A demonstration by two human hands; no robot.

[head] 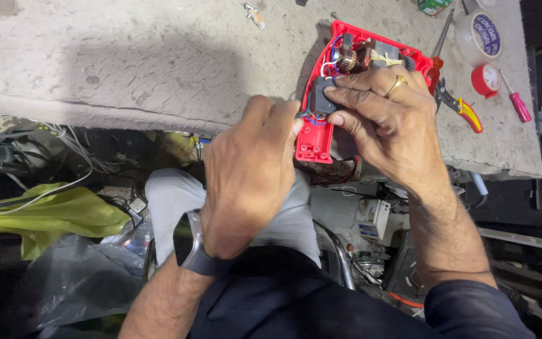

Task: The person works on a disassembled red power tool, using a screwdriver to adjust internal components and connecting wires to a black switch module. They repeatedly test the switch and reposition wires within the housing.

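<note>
- Head view: an opened red power-tool housing (321,135) is laid flat at the near edge of the grey desk (127,63), its handle end hanging over the edge toward the person; placed so, the inner parts face up and can be reached from above by both hands.
- The right hand (387,119) is spread over the middle of the housing, thumb and forefinger pinched on a dark switch block (322,100), which is judged to be pressed into its seat. A ring is worn on one finger.
- The left hand (249,172) is curled almost shut, its fingertips brought against the blue and white wires (312,116) just left of the switch block; whether a wire is actually gripped cannot be told, as the fingertips are hidden. A dark watch is worn at the wrist.
- Beyond the right hand's fingers, a copper-wound motor armature (348,59) is seen seated in the upper part of the housing.
- To the right of the right hand, near but apart, pliers with red-yellow handles (462,108), a red roll of tape (485,80), a whitish roll of tape (479,34) and a small pink-handled screwdriver (517,100) are laid on the desk, kept within reach.
- Below the hands, under the desk edge, loose cables and a yellow-green bag (51,213) are seen.
</note>
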